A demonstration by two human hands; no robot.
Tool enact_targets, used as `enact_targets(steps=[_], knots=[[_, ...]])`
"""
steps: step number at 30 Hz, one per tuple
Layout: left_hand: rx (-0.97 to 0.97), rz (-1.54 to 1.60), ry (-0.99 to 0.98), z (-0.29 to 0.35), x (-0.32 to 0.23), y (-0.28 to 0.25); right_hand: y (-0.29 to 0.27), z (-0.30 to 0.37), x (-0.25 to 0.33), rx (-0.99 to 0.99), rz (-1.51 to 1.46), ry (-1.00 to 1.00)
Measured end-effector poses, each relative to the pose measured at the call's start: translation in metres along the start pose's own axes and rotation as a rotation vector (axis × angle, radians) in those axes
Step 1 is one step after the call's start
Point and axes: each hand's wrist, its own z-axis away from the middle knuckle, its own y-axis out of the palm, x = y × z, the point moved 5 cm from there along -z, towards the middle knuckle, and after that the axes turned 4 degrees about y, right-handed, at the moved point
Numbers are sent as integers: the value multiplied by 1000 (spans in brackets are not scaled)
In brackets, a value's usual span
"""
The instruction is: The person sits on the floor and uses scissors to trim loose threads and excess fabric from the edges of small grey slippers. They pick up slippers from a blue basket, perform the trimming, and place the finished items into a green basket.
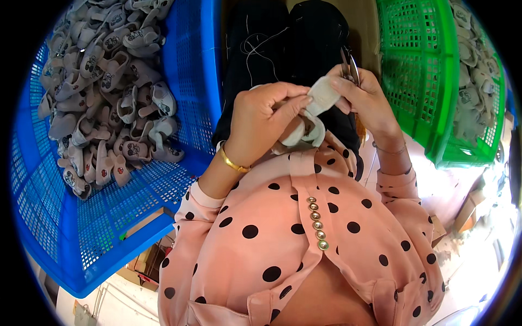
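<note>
Over my lap, my left hand is closed on a small pale grey fabric shoe, whose opening shows below the fingers. A pale strap-like flap of the shoe stretches between my two hands. My right hand pinches the flap's far end between thumb and fingers. That same hand also holds a pair of small metal scissors, their blades sticking up past the fingers, away from the shoe. The scissors' handles are hidden in the palm.
To my left stands a blue plastic basket with a heap of small grey printed shoes. A green basket on the right holds more pale shoes. Loose white thread lies on my dark trousers.
</note>
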Motion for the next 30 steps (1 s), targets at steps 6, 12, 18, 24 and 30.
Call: enact_targets(steps=[6,12,18,24,30], knots=[[-85,-119,31,-16,21,9,-7,8,20,-483,943,-387],[-99,-169,58,-21,30,11,15,20,36,-468,1659,-563],[-127,-121,94,-22,29,8,16,8,30,-417,1840,-464],[-129,-63,113,-21,32,6,17,4,31,-387,1868,-431],[-133,-38,140,-21,32,5,18,2,31,-392,1860,-516]])
